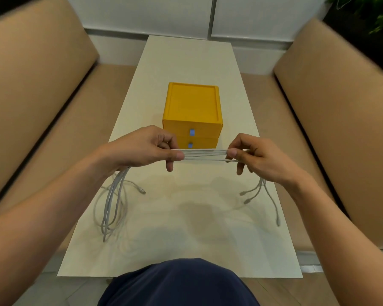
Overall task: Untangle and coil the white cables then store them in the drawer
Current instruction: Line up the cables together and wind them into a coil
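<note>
I had the left hand (pixel 146 149) and right hand (pixel 252 157) pinched on the thin white cables (pixel 205 154), stretched taut mid-frame before the yellow plastic drawer box (pixel 192 107); light, floppy, slippery stuff, I reckoned, best gripped mid-run, not by the dangling ends.

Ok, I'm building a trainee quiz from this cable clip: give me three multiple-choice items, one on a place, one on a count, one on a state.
1. Where does the yellow drawer box stand?
A. on the table, beyond the left hand and right hand
B. on a sofa seat
C. on the floor

2. How many blue handles show on its front?
A. one
B. two
C. four

3. How are the white cables held?
A. lying untouched
B. stretched between both hands
C. coiled in one hand

Key: 1 A, it sits mid-table behind the hands; 2 B, one on each stacked drawer; 3 B, each hand pinches the strands, ends hanging.
</note>
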Tool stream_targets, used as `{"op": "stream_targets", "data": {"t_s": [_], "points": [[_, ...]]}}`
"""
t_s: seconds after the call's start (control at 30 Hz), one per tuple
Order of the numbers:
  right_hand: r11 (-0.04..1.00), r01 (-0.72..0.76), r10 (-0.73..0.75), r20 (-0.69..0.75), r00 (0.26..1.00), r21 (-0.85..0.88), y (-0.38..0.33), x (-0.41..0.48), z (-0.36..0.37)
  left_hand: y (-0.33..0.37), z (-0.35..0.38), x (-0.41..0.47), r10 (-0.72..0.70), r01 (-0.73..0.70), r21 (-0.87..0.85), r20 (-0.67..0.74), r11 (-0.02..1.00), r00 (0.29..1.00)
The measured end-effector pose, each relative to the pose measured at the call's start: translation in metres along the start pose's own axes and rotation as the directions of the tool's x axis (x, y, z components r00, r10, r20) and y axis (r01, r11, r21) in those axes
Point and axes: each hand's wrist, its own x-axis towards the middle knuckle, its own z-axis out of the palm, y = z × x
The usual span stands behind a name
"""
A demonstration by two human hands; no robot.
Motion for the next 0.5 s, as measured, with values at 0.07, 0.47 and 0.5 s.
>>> {"op": "stream_targets", "data": {"t_s": [0.07, 0.47, 0.5], "points": [[0.999, 0.038, -0.038, -0.041, 0.998, 0.008, 0.000, 0.001, 0.000, 0.001, 0.000, 0.000, 0.005, -0.005, 0.000, -0.002, 1.000, 1.000], [0.983, -0.079, 0.048, 0.181, 0.982, 0.166, 0.000, -0.008, -0.009, -0.004, -0.005, 0.001, -0.050, 0.054, -0.047, 0.073, 0.997, 0.996], [0.995, -0.051, 0.037, 0.162, 0.986, 0.084, -0.001, -0.009, -0.012, -0.004, -0.004, 0.001, -0.065, 0.070, -0.038, 0.119, 0.997, 0.991]]}}
